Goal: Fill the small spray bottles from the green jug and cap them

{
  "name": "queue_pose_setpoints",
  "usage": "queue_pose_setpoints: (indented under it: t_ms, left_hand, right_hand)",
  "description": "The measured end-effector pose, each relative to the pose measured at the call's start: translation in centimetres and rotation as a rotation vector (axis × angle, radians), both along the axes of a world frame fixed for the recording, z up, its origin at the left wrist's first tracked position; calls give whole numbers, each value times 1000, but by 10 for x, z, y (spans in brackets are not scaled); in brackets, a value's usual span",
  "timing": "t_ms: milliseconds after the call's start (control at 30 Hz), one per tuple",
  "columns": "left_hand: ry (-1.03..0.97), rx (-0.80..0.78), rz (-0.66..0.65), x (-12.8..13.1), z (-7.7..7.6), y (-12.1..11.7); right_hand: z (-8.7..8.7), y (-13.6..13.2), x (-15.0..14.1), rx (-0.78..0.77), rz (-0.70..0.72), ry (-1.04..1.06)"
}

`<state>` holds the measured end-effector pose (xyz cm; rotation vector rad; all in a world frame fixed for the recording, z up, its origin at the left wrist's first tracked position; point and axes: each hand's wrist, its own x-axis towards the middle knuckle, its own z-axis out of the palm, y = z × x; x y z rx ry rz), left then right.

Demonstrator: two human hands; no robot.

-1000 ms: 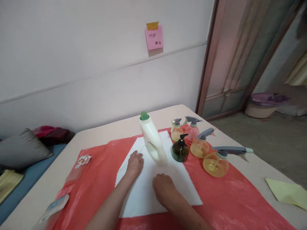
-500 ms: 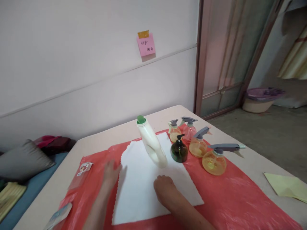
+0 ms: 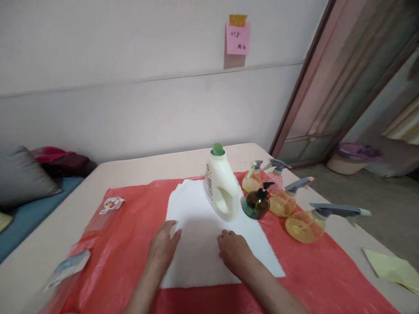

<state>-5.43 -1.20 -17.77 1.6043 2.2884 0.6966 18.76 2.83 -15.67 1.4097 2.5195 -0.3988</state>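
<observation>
A white cloth point(image 3: 196, 257) with a wavy edge lies flat on a red plastic sheet point(image 3: 131, 226). My left hand point(image 3: 163, 244) is at the cloth's left edge, thumb and fingers apart, holding nothing. Over the right part of the cloth is my right hand point(image 3: 236, 252), its fingers curled under; whatever may be inside them is hidden. Beyond both hands a cream jug-style bottle point(image 3: 225, 183) with a handle stands on the cloth, a green piece point(image 3: 218, 149) in its mouth. To its right is a dark pump bottle point(image 3: 257, 204).
Several spray bottles stand at the right, the nearest a yellow one point(image 3: 305, 226). Yellow paper point(image 3: 391, 268) lies by the table's right edge. Clear packets point(image 3: 70, 264) lie at the left. A wall point(image 3: 147, 117) with a pink note point(image 3: 238, 38) rises behind the table.
My left hand has moved right, onto the cloth's edge. The view has turned, so the bottles appear further right and the cream bottle looks more upright. The right hand stays curled over the cloth.
</observation>
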Motion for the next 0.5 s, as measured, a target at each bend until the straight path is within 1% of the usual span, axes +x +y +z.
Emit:
queue_pose_setpoints:
  t_ms: [133, 267, 367, 433, 500]
  left_hand:
    - [41, -119, -110, 24, 6, -11]
    - [76, -228, -297, 59, 9, -21]
    - [108, -318, -420, 82, 8, -25]
    - [134, -363, -465, 90, 5, -27]
    - [162, -393, -486, 93, 3, -26]
  right_hand:
    - [-2, 0, -2, 6, -12, -20]
    - [-1, 1, -1, 16, -3, -21]
    - [-2, 1, -1, 26, 7, -18]
    - [-2, 1, 0, 30, 14, -14]
    - [-3, 1, 1, 34, 15, -13]
